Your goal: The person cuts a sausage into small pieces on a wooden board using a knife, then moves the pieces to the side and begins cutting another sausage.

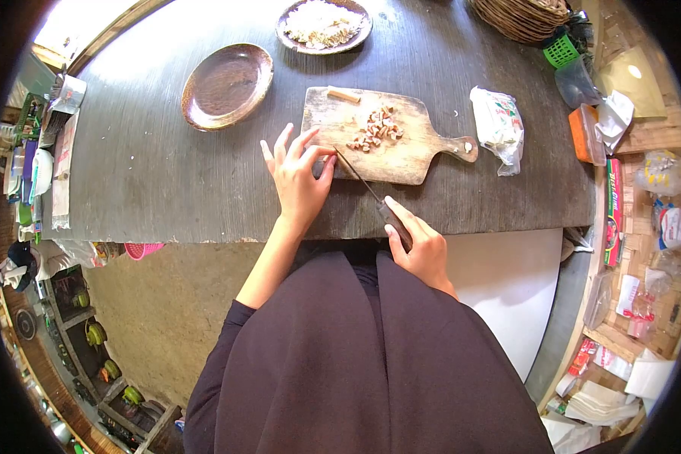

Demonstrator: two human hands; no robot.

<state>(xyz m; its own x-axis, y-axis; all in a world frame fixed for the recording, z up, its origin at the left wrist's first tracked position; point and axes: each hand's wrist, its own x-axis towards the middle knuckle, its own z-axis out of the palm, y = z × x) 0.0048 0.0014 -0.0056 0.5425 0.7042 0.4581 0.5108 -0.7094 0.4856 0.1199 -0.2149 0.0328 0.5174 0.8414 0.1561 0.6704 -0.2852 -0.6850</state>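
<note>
My right hand (420, 246) is wrapped round the dark handle of a knife (365, 181), whose blade slants up and left over the near edge of a wooden cutting board (420, 163). At the blade's tip, the thumb and index finger of my left hand (299, 181) are pinched together, with the other fingers spread upward. Small brown-and-pale chopped pieces (377, 129) lie in a loose heap mid-board. Near the board's far left corner rests an uncut tan stick-shaped piece (343, 94). A pale crumb (467, 147) sits on the board's handle.
On the dark table (144, 181), a brown plate (227, 87) stands left of the board. Beyond it is another plate (369, 23) with pale shredded food (321, 24). A white plastic packet (498, 129) lies to the right, and a woven basket (523, 17) at the far right.
</note>
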